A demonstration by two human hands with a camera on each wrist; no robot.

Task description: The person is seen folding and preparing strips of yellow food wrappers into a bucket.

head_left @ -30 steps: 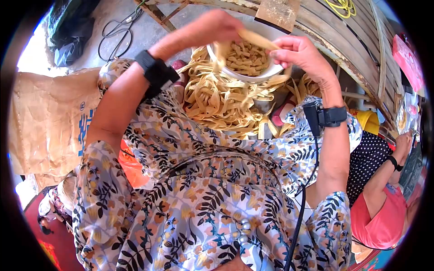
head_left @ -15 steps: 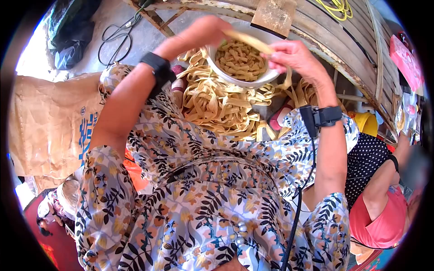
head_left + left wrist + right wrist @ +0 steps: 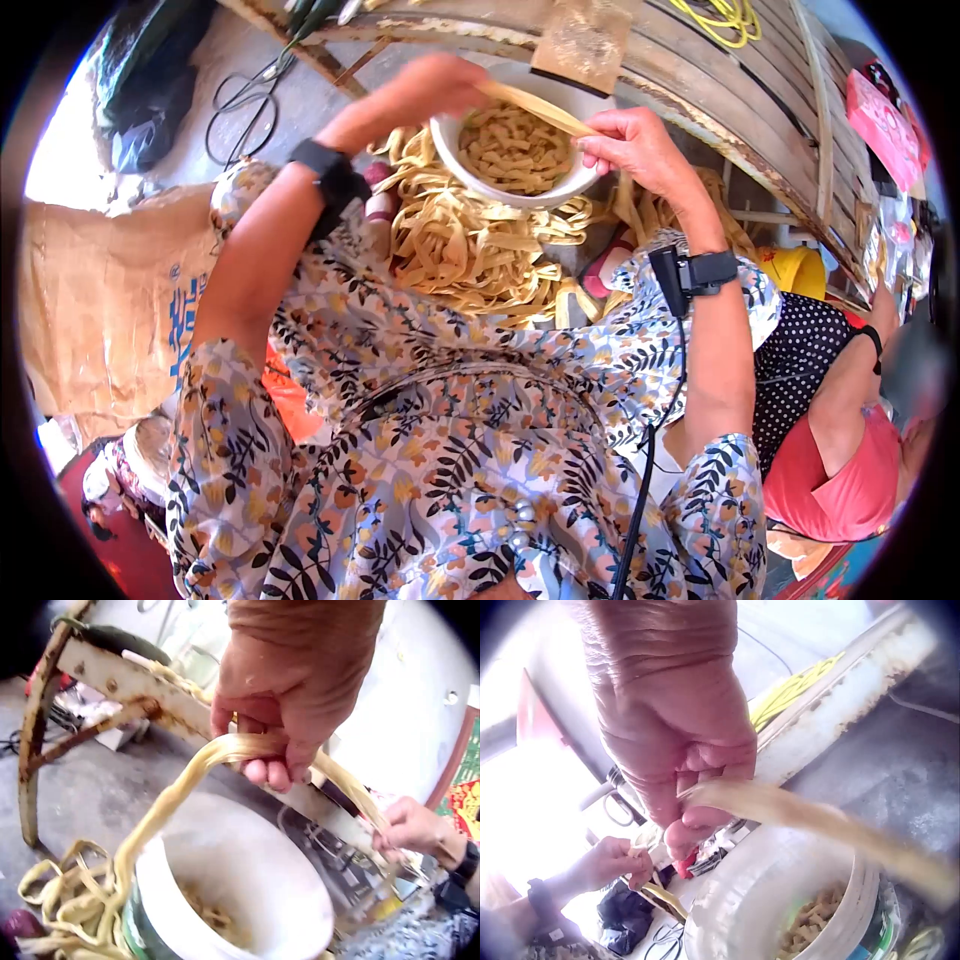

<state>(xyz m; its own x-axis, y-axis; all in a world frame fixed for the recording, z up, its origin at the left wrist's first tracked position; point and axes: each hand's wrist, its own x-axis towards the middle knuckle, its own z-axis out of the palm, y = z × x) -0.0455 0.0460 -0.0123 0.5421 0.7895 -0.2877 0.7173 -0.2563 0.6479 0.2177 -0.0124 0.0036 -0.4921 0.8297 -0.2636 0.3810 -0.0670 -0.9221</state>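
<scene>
A long pale-yellow strip (image 3: 540, 106) stretches between the two hands above a white bucket (image 3: 470, 180). My left hand (image 3: 440, 84) grips one end; in the left wrist view the left hand (image 3: 289, 697) has its fingers curled round the strip (image 3: 161, 806), which hangs down to the pile. My right hand (image 3: 637, 148) pinches the other end between thumb and fingers, and the right wrist view shows the strip (image 3: 802, 814) running out from the right hand (image 3: 682, 742). Short pieces (image 3: 512, 150) lie inside the bucket. A heap of long strips (image 3: 450, 240) surrounds its near side.
A slatted rack with a rusty frame (image 3: 700, 110) stands behind the bucket, a stained board (image 3: 583, 45) at its edge. A brown sack (image 3: 110, 300) lies at the left, a black cable (image 3: 245, 120) on the floor. Another person in a red top (image 3: 840, 480) sits at the right.
Both hands hold the strip throughout and have shifted slightly left and down in the head view, along with the bucket and surroundings. The strip is straighter than a second ago.
</scene>
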